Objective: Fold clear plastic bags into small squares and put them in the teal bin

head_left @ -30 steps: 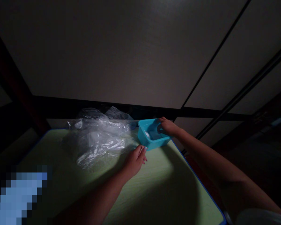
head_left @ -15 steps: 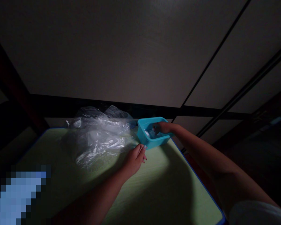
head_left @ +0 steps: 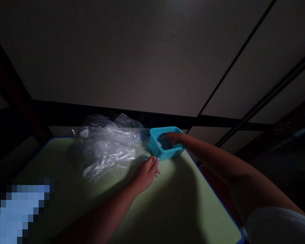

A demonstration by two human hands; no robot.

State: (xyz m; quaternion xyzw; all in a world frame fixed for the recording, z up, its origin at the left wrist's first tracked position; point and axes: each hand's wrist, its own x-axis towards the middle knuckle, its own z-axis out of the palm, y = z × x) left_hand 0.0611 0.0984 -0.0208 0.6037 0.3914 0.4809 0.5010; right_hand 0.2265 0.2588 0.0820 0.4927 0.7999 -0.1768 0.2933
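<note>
A turquoise plastic basket (head_left: 167, 155) stands near the far right corner of the table. My right hand (head_left: 172, 138) reaches down into it over the right side. Its fingers look curled among clear, shiny contents, but shade and blur hide what they grip. My left hand (head_left: 147, 171) is just in front of the basket's near left corner. Its thumb and forefinger are pinched together, with a small pale spot at the tips that I cannot make out. Left of both hands lies a large crumpled clear plastic bag (head_left: 109, 145).
The pale green table (head_left: 167, 203) has a blue edge (head_left: 218, 200) along its right side. Behind it rise large grey panels (head_left: 132, 61) with dark seams. A pixelated bluish patch (head_left: 17, 210) covers the lower left. The room is dim.
Inside the basket my right hand has moved slightly to the left and deeper. My left hand, the basket and the plastic bag stay nearly where they were.
</note>
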